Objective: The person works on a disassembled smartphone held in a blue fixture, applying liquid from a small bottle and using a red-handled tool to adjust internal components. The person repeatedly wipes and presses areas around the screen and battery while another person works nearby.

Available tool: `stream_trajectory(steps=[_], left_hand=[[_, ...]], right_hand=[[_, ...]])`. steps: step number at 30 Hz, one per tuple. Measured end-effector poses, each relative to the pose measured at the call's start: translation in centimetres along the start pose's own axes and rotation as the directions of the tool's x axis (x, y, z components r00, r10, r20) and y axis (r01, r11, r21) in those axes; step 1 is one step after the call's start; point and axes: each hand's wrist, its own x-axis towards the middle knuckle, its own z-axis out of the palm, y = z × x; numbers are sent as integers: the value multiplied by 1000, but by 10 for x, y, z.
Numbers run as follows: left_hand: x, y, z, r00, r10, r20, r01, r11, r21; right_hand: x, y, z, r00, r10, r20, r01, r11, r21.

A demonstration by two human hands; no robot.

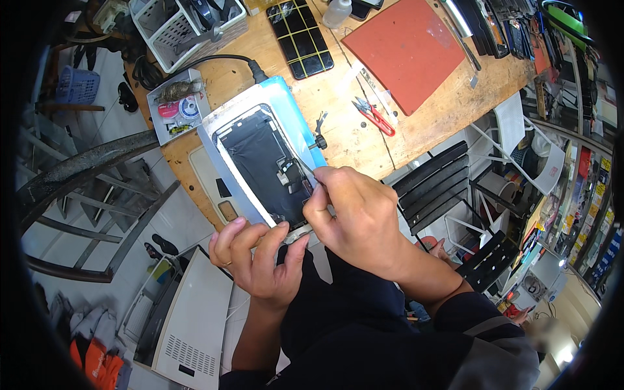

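Observation:
A black phone screen panel [257, 156], its inner side up with a flex cable [286, 174] on it, lies on a blue and white heating plate [283, 104] at the table's near edge. My left hand [263, 263] is curled at the panel's near end, fingertips on its edge and thumb close by. Pinched in my right hand [357, 214] is a thin metal tool [304, 166], reaching over the panel's right side beside the cable. Its tip is too small to make out, and the fingers cover the rest of it.
Red-handled cutters [377, 120] and a red mat [409, 55] lie to the right. Farther back are a black phone with yellow bands [299, 39] and a clear bottle [337, 13]. A white basket [162, 32] and small tray [159, 120] stand left. A black chair [435, 182] is at right.

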Motion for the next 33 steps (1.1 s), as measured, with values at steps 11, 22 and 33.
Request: stream_trajectory(steps=[11, 22, 33], left_hand=[[-1, 0, -5, 1000, -15, 14, 15, 1000, -21], [-2, -1, -10, 999, -38, 21, 39, 997, -63], [-1, -1, -12, 999, -44, 11, 45, 995, -94]], right_hand=[[4, -4, -1, 1000, 4, -25, -4, 1000, -3], [6, -10, -2, 999, 20, -32, -20, 1000, 9], [10, -13, -5, 999, 40, -37, -38, 998, 45]])
